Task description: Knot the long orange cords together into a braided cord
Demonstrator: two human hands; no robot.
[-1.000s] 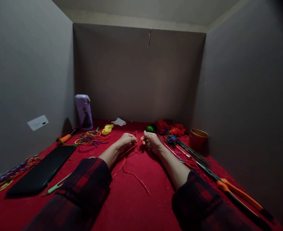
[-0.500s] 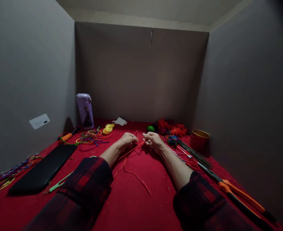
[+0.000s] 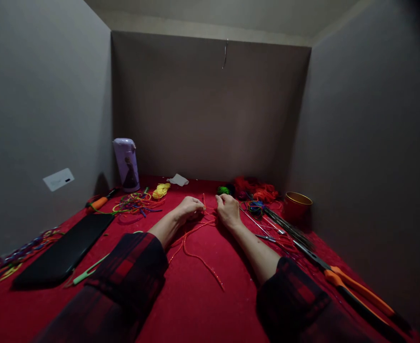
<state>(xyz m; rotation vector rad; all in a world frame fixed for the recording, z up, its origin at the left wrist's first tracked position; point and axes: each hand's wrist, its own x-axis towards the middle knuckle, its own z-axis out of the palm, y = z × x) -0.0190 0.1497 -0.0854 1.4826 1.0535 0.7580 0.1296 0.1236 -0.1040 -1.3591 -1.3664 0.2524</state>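
Observation:
Thin orange-red cord (image 3: 203, 258) crosses the red cloth between my two forearms, with loose tails trailing toward me. My left hand (image 3: 190, 207) is closed in a pinch on the cord, and a short end of it sticks up beyond the fingertips. Across a small gap, my right hand (image 3: 227, 209) is closed too, thumb and forefinger pressed together where the cord runs up to it. The exact spot of its grip is too small to see clearly.
Orange-handled pliers (image 3: 353, 286) lie at right, near a red cup (image 3: 297, 207) and tangled red yarn (image 3: 263, 190). At left are a black phone-like slab (image 3: 65, 252), a green-handled tool (image 3: 86, 274), mixed cords (image 3: 135, 202) and a purple bottle (image 3: 126, 164).
My right hand has turned and shifted slightly right, away from my left hand. The cord that stretched straight between them now hangs in looser curves. My left hand stays put.

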